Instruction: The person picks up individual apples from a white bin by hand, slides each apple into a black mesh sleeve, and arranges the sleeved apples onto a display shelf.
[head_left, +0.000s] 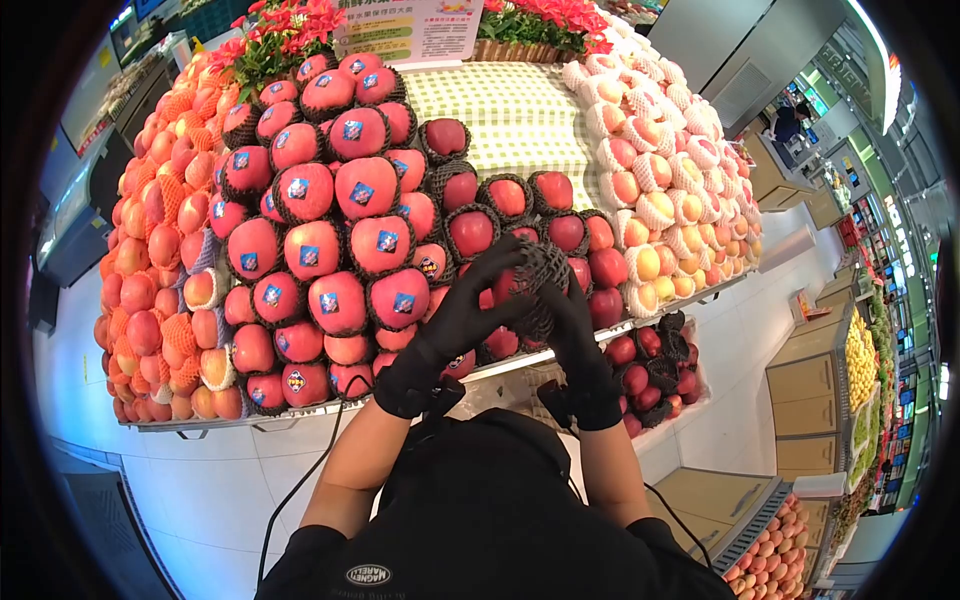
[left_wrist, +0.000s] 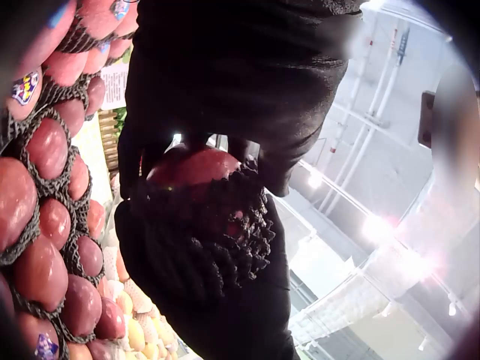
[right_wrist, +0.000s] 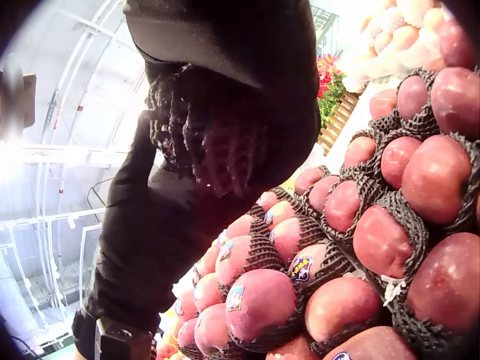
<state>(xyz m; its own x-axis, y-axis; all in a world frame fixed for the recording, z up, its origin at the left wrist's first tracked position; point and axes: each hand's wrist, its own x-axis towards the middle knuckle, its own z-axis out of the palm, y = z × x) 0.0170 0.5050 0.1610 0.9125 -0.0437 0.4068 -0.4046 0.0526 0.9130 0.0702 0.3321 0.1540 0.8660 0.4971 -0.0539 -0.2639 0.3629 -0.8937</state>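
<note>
Between both black-gloved hands, over the front of the fruit display, is a red apple (left_wrist: 199,166) in a black foam net (head_left: 540,285). My left hand (head_left: 468,312) grips it from the left side, fingers bent over its far side. From the right, my right hand (head_left: 572,328) holds the netted side with curled fingers. In the left wrist view, bare red skin shows above the net's edge; the right wrist view has the mesh (right_wrist: 214,142) stretched over the apple. Dark red apples (head_left: 472,232) in black nets sit just beyond the hands.
Larger stickered apples (head_left: 310,250) are stacked at left, beside fruit in orange nets (head_left: 150,300). Fruit in white nets (head_left: 670,190) fills the right side. Behind lie a checked cloth (head_left: 500,110), a sign (head_left: 410,30) and red flowers (head_left: 560,20). More apples (head_left: 635,380) sit low, right of the display's edge.
</note>
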